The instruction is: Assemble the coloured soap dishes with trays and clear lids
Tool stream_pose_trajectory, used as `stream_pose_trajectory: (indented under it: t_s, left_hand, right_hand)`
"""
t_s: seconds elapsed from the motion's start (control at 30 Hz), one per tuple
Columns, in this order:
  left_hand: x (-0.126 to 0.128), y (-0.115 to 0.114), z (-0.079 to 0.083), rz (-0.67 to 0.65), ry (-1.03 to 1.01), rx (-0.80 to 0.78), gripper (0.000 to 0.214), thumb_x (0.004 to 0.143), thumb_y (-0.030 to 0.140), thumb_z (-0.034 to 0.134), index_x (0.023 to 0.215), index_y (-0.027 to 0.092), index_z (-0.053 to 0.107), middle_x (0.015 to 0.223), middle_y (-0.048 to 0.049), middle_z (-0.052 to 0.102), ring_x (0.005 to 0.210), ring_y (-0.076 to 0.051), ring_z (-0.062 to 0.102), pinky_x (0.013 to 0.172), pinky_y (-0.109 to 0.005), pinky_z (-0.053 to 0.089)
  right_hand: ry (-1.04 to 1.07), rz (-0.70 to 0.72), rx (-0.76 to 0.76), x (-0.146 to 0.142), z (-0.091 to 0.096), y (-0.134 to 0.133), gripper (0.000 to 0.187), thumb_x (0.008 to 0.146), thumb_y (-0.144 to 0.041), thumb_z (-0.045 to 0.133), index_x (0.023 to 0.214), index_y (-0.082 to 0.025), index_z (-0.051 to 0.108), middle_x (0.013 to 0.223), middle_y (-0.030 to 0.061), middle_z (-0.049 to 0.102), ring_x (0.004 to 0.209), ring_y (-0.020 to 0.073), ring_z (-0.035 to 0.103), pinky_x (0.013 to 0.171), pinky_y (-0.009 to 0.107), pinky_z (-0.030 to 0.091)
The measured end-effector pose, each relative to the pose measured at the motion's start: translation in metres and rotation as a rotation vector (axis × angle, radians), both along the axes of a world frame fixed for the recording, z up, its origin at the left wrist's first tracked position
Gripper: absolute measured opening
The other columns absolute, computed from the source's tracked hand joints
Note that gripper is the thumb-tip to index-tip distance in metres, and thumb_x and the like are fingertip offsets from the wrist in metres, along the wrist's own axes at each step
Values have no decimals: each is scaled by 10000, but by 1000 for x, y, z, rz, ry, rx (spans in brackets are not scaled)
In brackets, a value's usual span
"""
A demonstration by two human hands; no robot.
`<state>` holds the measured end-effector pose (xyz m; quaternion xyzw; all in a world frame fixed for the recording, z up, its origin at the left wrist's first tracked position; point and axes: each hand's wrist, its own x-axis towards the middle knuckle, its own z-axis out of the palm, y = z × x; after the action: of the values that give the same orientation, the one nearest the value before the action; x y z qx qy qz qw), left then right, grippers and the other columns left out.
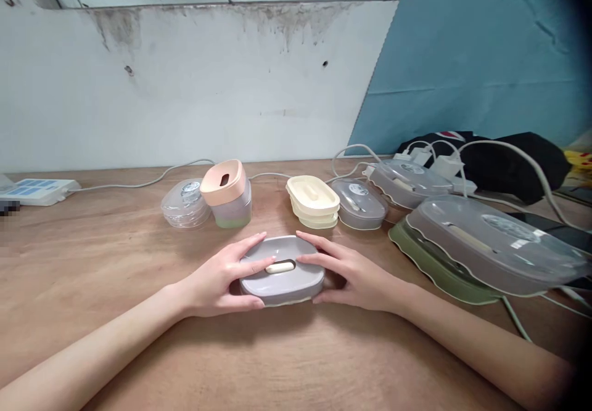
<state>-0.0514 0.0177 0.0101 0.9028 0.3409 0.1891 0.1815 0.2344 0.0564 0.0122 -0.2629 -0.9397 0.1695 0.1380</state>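
Note:
A grey oval plastic box [296,283] rests on the wooden table in front of me. Its lid has a dark slot in the middle with a cream-coloured bar in it. My left hand [229,275] holds the box's left end, thumb low at the front and fingers over the lid. At the opposite end, my right hand [354,272] grips it the same way, thumb at the near side and fingers on top. The underside of the box is hidden.
Behind the box stand a peach-topped container [224,183], clear round lids [185,203], cream oval boxes [313,195] and a clear-lidded box [359,204]. Larger clear-lidded boxes [494,241] sit right, over a green tray [428,263]. Cables and a power strip [44,190] lie along the wall.

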Motion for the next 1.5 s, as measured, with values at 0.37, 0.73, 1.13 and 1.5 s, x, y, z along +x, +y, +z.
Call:
stream_pose_trajectory:
  t_s: [0.37,0.73,1.13,1.5]
  left_hand:
    - [-6,-1,13,114,-20,515,665,836,455,487,1403,226,227,1454,-143,245,1328,-309,242,1068,-475,219]
    - [-79,58,25,1138,-81,114,747,683,524,589,1308,145,432,1348,-165,427,1251,-339,384,1017,-443,320]
    - [-88,59,24,1246,-272,76,694,680,516,618,1247,128,523,1240,-126,563,1159,-302,507,969,-394,403]
    - [-78,59,16,1188,-271,226,620,647,460,663,1201,197,571,1276,-109,517,1188,-282,473,1003,-387,362]
  right_hand:
    - [-103,16,-84,-1,3,-4,757,739,-538,601,1360,-223,306,1510,135,55,1323,323,253,1021,454,317]
    - [-95,-1,-96,-3,3,-5,665,769,-445,592,1345,-231,338,1510,116,78,1311,313,286,1012,460,336]
    - [-114,5,-74,-2,3,-4,630,790,-421,575,1336,-221,334,1506,117,93,1311,294,290,1011,448,342]
    - [-104,3,-74,-3,4,-5,622,788,-401,580,1332,-212,345,1503,127,105,1311,294,292,1010,441,342]
